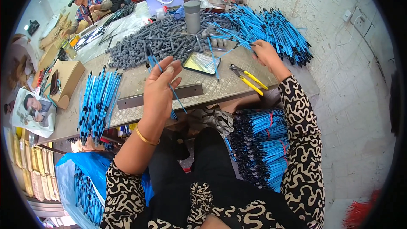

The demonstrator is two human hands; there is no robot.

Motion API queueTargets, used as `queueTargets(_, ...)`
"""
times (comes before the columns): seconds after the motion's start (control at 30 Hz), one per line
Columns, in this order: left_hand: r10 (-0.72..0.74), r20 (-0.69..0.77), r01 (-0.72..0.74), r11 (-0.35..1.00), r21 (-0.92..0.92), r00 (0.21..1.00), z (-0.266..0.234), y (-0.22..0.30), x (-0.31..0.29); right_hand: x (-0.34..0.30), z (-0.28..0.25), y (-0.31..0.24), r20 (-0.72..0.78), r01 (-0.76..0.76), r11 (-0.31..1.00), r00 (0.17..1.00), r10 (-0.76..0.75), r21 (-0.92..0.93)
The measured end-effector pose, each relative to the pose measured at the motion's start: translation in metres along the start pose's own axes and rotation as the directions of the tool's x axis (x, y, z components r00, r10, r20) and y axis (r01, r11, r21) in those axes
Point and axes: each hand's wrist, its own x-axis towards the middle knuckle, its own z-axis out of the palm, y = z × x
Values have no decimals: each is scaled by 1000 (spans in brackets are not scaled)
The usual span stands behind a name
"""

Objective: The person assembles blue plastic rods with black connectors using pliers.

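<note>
My left hand (159, 89) is raised over the table's front edge, fingers curled around a few thin blue rods (178, 99) with black ends. To the right, my right hand (268, 57) pinches the end of a blue rod beside a big heap of blue rods with black tips (271, 29). My fingers partly cover that end. Between my hands lie a dark-framed phone-like slab (202, 62) with loose rods across it and pliers with yellow handles (253, 82).
Grey ribbed plastic parts (144, 42) are heaped behind, around a grey cup (192, 17). A metal bar (186, 91) lies along the front edge. More rods (97, 101) lie at left; bundles (265, 144) sit below the table. A person (89, 6) sits at far left.
</note>
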Motion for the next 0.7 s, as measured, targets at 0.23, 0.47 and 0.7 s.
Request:
queueTargets(0.23,-7,61,-10,960,280,998,43,-31,20,-32,8,14,-146,196,980,969,-200,-38)
queueTargets(0.47,348,167,-366,651,665,922,89,-71,44,-69,43,-15,-176,454,835,836,-520,-309)
queueTargets(0.7,275,-153,-257,958,130,949,70,-18,53,-83,40,23,-223,507,821,796,-563,-261)
